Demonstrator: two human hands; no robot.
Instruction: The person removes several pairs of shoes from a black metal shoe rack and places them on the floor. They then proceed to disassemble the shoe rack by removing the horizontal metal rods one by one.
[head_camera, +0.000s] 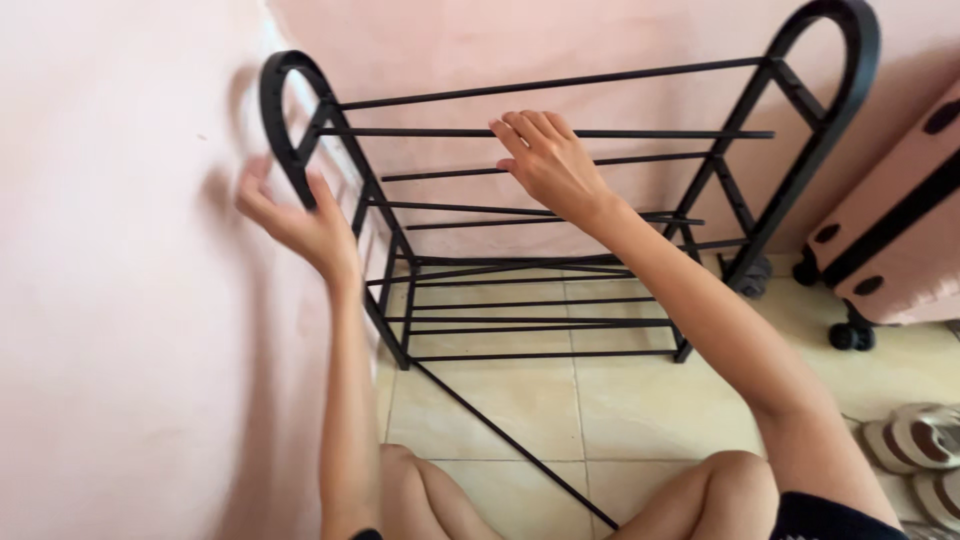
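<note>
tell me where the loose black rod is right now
In the head view, the loose black rod lies slantwise on the tiled floor, below the shoe rack, between the person's knees.

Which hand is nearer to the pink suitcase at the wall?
The right hand. It rests on a top bar of the black rack, toward the middle, while the left hand is at the rack's far end frame, away from the suitcase.
</note>
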